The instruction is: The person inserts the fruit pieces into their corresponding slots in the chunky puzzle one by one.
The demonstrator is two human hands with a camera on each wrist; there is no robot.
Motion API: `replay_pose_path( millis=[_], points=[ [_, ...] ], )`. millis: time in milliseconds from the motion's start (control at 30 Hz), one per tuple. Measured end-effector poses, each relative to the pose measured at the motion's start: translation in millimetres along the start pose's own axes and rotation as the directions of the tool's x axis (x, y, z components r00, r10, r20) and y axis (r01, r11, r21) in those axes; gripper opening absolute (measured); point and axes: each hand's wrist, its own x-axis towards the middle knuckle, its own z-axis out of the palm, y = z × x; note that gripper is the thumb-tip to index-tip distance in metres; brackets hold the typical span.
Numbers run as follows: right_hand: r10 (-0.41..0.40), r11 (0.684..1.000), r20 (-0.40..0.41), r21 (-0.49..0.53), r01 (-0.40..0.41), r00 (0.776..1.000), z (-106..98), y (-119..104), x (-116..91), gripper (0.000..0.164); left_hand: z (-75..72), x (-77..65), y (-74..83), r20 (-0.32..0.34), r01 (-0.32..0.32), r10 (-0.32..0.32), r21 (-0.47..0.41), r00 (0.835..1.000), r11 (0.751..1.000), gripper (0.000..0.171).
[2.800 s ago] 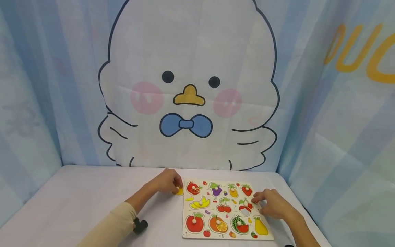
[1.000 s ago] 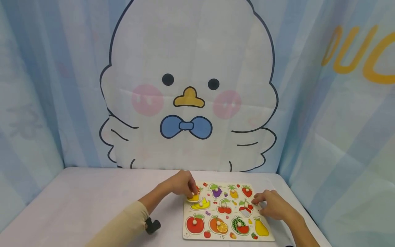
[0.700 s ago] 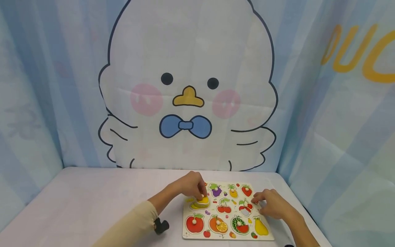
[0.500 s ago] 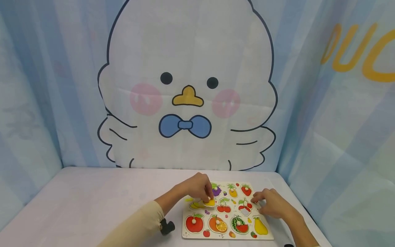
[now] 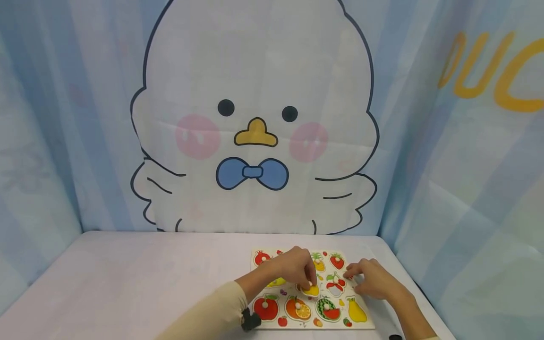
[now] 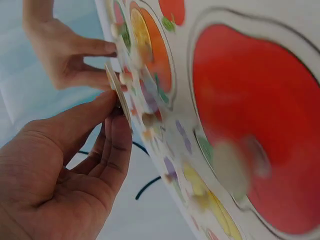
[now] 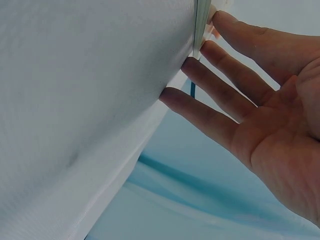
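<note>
My left hand (image 5: 297,267) pinches a yellow wooden puzzle piece (image 5: 312,291) by its knob, low over the middle of a white fruit puzzle board (image 5: 331,325). Seen edge-on in the left wrist view, the thin piece (image 6: 117,85) sits tilted between thumb and fingertips. At the board's right side, my right hand (image 5: 378,281) touches the edge with fingers loosely extended. In the right wrist view its thumb (image 7: 237,27) rests at the board's face and other fingertips touch the white cloth. The pear shape (image 5: 357,311) at the lower right shows no knob.
Knobbed fruit pieces fill much of the board, among them an apple (image 5: 266,308), an orange (image 5: 297,309) and a watermelon (image 5: 328,309). White cloth covers the table (image 5: 148,278). A curtain with a cartoon duck (image 5: 255,203) hangs right behind it.
My left hand has carried the yellow puzzle piece from left of the board, across the bananas, to the board's middle. The right hand has stayed at the right edge.
</note>
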Motion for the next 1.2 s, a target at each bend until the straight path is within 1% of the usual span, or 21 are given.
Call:
replay_pose_path(
  millis=[67,200,300,467,700,800,967,1133,1200],
  points=[
    [-0.006,1.0,0.0,-0.002,0.006,1.0,-0.3,0.0,0.5,0.031,3.4,3.6,6.4,0.008,-0.014,0.014,0.006,1.0,1.0,0.01],
    [-0.015,1.0,0.0,0.002,0.015,1.0,-0.5,-0.6,0.5,0.031,9.6,10.2,18.9,0.015,-0.058,0.057,0.056,0.998,0.997,0.008],
    [-0.019,1.0,-0.009,0.007,0.019,1.0,-0.4,-0.9,-0.3,0.031,15.3,14.5,27.5,0.027,-0.072,0.07,0.085,0.997,0.994,0.007],
    [-0.031,0.999,-0.029,0.006,0.032,0.999,-0.3,0.1,-2.3,0.031,23.2,21.8,40.1,0.059,-0.08,0.075,0.103,0.995,0.991,0.008],
    [-0.033,0.999,-0.033,0.011,0.033,0.999,0.3,2.2,-3.2,0.031,33.6,32.7,56.3,0.105,-0.126,0.113,0.12,0.988,0.985,0.007],
    [-0.037,0.999,-0.034,0.014,0.038,0.999,0.5,3.5,-4.3,0.031,38.6,37.5,62.2,0.117,-0.116,0.102,0.122,0.988,0.986,0.007],
    [-0.041,0.999,-0.044,0.013,0.042,0.998,-0.5,4.2,-7.8,0.031,45.2,43.7,69.1,0.128,-0.07,0.055,0.11,0.99,0.992,0.008],
    [-0.031,0.999,-0.044,0.023,0.032,0.999,-1.3,3.9,-10.1,0.036,50.0,46.9,72.3,0.136,-0.076,0.059,0.126,0.989,0.989,0.007],
    [-0.04,0.999,-0.042,0.017,0.041,0.998,-1.7,4.3,-10.2,0.037,51.2,47.7,72.7,0.137,-0.084,0.066,0.135,0.988,0.987,0.006]
  ],
)
